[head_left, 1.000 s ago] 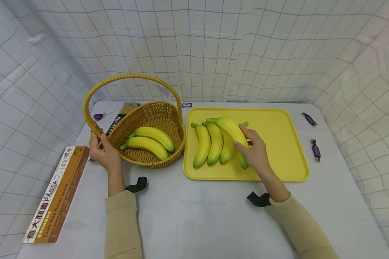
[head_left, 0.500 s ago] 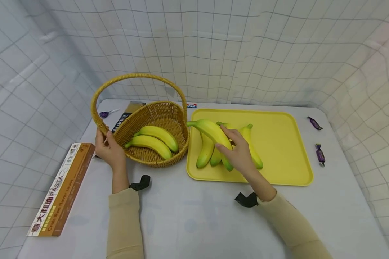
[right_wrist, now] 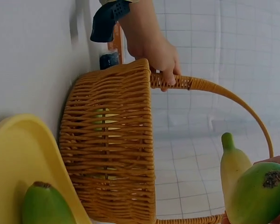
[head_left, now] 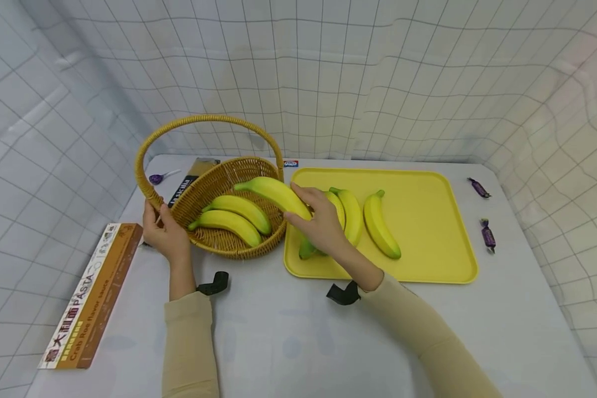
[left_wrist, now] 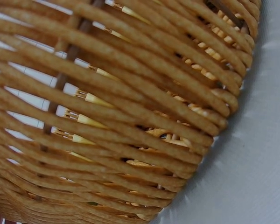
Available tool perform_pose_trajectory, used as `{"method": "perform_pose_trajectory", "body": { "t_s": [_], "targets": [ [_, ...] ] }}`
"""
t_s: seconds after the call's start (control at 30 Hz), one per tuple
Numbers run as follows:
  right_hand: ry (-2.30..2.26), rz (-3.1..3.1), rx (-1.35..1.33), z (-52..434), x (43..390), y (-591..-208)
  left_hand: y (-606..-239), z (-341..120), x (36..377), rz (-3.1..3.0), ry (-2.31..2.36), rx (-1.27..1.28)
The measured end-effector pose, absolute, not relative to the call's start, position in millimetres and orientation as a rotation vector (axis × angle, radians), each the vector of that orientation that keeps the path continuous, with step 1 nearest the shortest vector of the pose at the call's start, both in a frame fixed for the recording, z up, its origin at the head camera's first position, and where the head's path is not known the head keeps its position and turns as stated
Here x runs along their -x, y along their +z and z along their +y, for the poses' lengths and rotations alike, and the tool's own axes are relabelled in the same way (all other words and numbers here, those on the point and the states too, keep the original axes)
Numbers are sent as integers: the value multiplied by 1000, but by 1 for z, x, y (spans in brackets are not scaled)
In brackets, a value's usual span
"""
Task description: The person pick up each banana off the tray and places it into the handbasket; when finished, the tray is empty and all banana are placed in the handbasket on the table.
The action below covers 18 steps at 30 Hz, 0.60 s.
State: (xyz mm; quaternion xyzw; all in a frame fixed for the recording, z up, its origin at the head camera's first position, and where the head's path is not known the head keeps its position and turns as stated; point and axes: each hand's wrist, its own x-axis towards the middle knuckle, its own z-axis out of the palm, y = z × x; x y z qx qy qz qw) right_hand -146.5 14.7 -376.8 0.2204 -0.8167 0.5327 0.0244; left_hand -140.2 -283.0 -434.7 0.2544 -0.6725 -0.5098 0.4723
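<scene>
Two bananas (head_left: 231, 215) lie in the wicker basket (head_left: 229, 246); a third banana (head_left: 273, 193), gripped by the right hand (head_left: 320, 224), hangs over its rim. Left hand (head_left: 165, 235) grips the handle base. Three bananas (head_left: 365, 221) beside the right hand remain on the yellow tray (head_left: 428, 221).

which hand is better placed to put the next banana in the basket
The right hand: it already grips a banana held over the basket rim, so it likely only needs to lower it. The left hand is busy gripping the base of the handle.
</scene>
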Motion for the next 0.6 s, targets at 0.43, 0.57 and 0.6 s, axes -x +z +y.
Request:
{"method": "perform_pose_trajectory", "body": {
  "t_s": [0.43,0.57,0.6],
  "targets": [
    [1569,-2540,-730,-46,169,-374,-436,-284,138,-1638,-1268,-571],
    [1546,-2530,-727,-60,177,-378,-437,-286,138,-1635,-1266,-571],
    [1545,-2524,-724,-64,179,-380,-438,-286,139,-1632,-1266,-574]
  ]
}}
